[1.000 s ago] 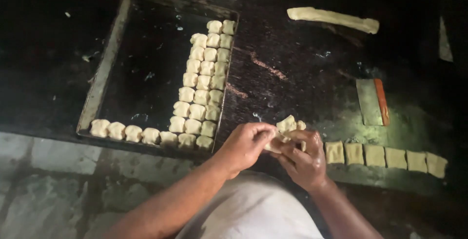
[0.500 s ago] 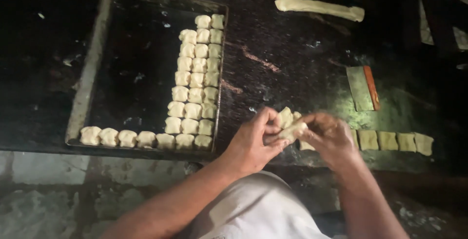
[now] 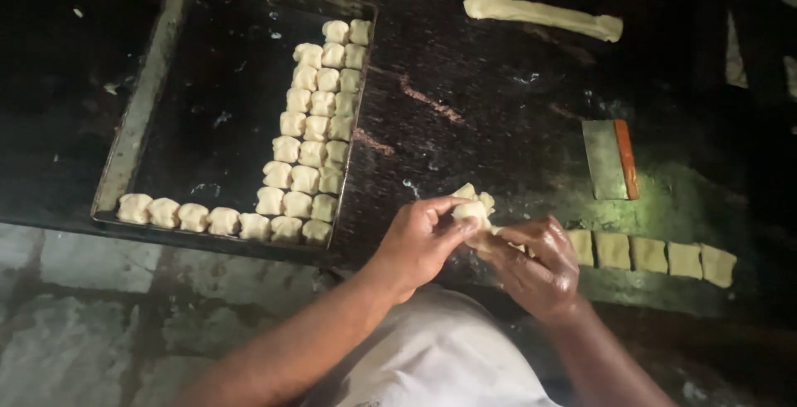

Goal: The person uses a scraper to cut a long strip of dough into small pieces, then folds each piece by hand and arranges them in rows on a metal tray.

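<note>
My left hand (image 3: 419, 237) and my right hand (image 3: 535, 262) meet above the near edge of the dark worktop, both gripping one pale dough piece (image 3: 471, 206) between the fingertips. To the left lies a dark baking tray (image 3: 137, 108) with several shaped dough pieces (image 3: 315, 125) lined up along its right side and near edge. Right of my right hand a row of flat cut dough squares (image 3: 652, 253) lies on the worktop.
A metal dough scraper with an orange handle (image 3: 610, 158) lies on the worktop beyond the squares. A long dough strip (image 3: 544, 15) rests at the far side. Grey floor (image 3: 66, 324) shows below the worktop's near edge.
My hands have stayed together on the dough piece, turning it between the fingers. The view has shifted slightly; the tray and the squares have not moved.
</note>
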